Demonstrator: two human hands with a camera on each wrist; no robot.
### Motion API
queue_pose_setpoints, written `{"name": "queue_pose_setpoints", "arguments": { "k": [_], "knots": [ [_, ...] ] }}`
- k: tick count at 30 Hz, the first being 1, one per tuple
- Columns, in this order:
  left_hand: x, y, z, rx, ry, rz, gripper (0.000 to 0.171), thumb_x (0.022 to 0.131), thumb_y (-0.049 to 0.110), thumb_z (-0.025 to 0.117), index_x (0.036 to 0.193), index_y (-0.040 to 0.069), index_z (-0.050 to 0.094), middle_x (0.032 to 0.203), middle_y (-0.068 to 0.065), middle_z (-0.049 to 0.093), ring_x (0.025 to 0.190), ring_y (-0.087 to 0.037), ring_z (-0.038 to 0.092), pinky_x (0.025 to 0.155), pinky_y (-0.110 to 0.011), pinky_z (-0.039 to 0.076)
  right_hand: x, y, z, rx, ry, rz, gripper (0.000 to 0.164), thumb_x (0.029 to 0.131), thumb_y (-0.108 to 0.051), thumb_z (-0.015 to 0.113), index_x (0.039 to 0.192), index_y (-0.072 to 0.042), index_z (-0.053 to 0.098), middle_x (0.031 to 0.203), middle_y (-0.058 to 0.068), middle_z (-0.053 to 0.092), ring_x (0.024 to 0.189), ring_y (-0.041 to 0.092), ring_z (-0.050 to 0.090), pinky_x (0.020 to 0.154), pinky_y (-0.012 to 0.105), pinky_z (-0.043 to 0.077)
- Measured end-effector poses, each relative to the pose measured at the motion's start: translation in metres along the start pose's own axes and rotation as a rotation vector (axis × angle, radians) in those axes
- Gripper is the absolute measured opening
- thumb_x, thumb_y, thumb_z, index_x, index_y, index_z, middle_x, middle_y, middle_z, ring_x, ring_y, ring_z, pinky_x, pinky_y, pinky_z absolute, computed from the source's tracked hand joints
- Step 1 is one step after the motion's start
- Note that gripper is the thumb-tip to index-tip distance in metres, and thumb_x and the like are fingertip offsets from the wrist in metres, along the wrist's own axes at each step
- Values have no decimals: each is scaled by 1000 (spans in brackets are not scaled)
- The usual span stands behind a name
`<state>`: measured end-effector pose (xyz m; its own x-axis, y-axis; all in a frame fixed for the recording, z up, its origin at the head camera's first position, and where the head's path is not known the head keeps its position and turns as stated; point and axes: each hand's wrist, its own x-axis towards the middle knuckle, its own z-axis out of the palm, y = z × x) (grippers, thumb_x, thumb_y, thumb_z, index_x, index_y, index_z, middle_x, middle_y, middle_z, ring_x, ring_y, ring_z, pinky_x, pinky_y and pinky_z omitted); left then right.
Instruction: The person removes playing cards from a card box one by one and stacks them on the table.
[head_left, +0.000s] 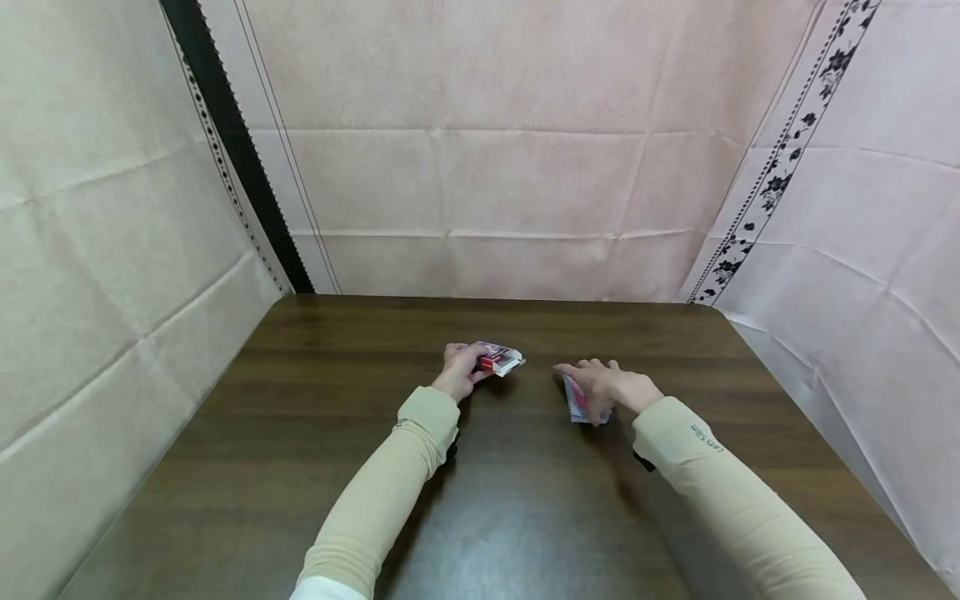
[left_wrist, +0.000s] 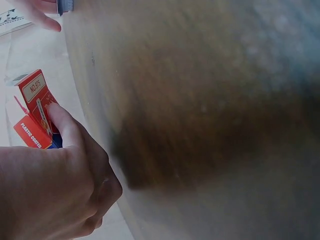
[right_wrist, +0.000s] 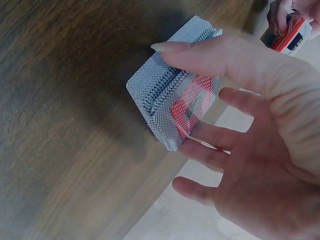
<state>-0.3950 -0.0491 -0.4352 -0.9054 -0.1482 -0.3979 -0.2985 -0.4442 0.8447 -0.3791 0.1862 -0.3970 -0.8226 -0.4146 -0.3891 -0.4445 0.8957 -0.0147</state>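
My left hand (head_left: 462, 369) grips a red card box (left_wrist: 36, 102) by its side, above the table. The box's end flap stands up, with "NO.975" and "PLASTIC COATED" printed on it. To the right, a deck of playing cards (right_wrist: 172, 85) lies on the table, its blue-grey patterned face with a red panel showing and its layers slightly stepped. My right hand (head_left: 606, 388) is over the deck, fingers spread and fairly straight. In the right wrist view the thumb lies across the deck and some fingertips are at its edge; whether they touch is unclear.
The brown wooden table (head_left: 487, 500) has a glossy top and reaches back to a pale cloth wall (head_left: 480, 183). Similar cloth hangs on the left and right, with a black strip (head_left: 240, 150) at the left corner and a floral border at the right.
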Motion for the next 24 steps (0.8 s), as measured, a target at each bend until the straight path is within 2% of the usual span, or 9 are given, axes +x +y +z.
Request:
{"name": "queue_pose_setpoints", "arguments": {
  "k": [5, 10, 13, 17, 21, 24],
  "knots": [
    [0, -1, 1, 2, -7, 1, 40, 87, -2, 60, 117, 5, 34, 125, -26, 51, 97, -27, 61, 95, -43, 53, -1, 0, -1, -20, 32, -4, 104, 63, -13, 89, 149, -19, 31, 141, 17, 44, 130, 36, 39, 105, 60, 33],
    [-1, -4, 2, 9, -12, 2, 41, 87, -2, 60, 118, 4, 33, 121, -25, 52, 95, -27, 61, 95, -43, 53, -3, 1, 1, -12, 32, -3, 103, 65, -16, 89, 150, -19, 30, 145, 17, 41, 132, 37, 36, 105, 60, 32],
    [-2, -5, 3, 11, -11, -1, 40, 87, -2, 60, 117, 5, 34, 121, -25, 53, 94, -27, 62, 95, -43, 54, -8, 2, 1, 30, 56, -13, 107, 65, -22, 90, 151, -19, 27, 150, 18, 35, 136, 40, 31, 106, 61, 29],
    [-4, -6, 4, 10, -9, -3, 40, 88, -1, 61, 117, 5, 34, 122, -26, 52, 95, -28, 62, 95, -43, 53, -14, -5, 1, 160, 192, -96, 102, 70, -31, 86, 152, -17, 26, 155, 21, 27, 140, 44, 24, 107, 66, 25],
    [-6, -6, 8, 0, -5, 6, 39, 87, -2, 61, 115, 5, 35, 120, -26, 53, 92, -26, 62, 95, -44, 53, -11, -24, 1, 233, 350, -207, 87, 77, -41, 78, 148, -16, 36, 149, 21, 38, 136, 43, 32, 107, 67, 28],
    [-7, -6, 12, 13, -25, 5, 40, 88, 0, 61, 118, 5, 35, 117, -22, 53, 88, -23, 62, 95, -43, 54, -2, -38, 4, 231, 376, -218, 81, 79, -50, 73, 146, -18, 40, 145, 19, 43, 133, 39, 38, 107, 63, 33]
  ]
}}
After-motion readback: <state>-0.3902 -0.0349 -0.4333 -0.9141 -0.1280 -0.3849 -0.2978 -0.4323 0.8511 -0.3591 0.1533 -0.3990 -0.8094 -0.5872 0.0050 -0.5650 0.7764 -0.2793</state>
